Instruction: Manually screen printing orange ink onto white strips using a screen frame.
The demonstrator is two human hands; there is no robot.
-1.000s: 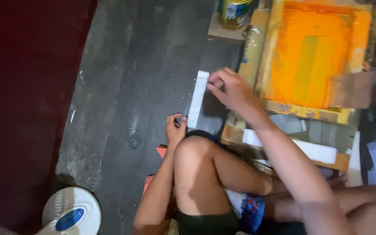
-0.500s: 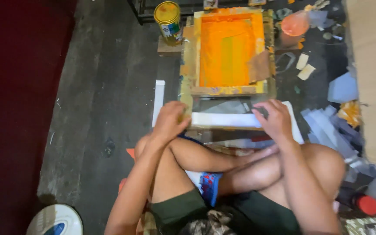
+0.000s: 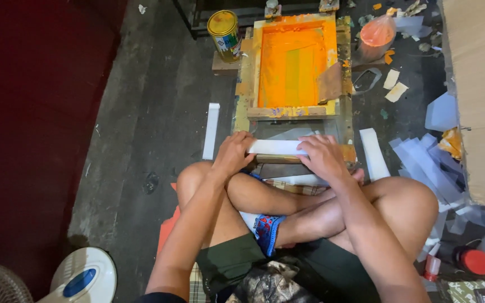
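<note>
I sit cross-legged on a dark floor. Both hands hold one white paper strip [image 3: 276, 147] flat on the near edge of a wooden printing frame [image 3: 242, 84]. My left hand [image 3: 232, 154] grips the strip's left end and my right hand [image 3: 322, 156] presses its right end. The frame's screen [image 3: 293, 64] is coated in orange ink. Another white strip [image 3: 211, 130] lies on the floor left of the frame, and one more strip [image 3: 374, 152] lies to its right.
A yellow-lidded paint can [image 3: 224, 33] stands at the frame's far left corner. An orange bag [image 3: 377, 33] sits far right. Loose pale sheets [image 3: 428, 157] and a cardboard box [image 3: 478, 101] crowd the right. A fan base [image 3: 82, 278] and a red cap [image 3: 474, 261] are near me.
The view swung right to centre on the frame. My right hand came back from a strip on the floor at left, and both hands now hold a strip on the frame's near edge.
</note>
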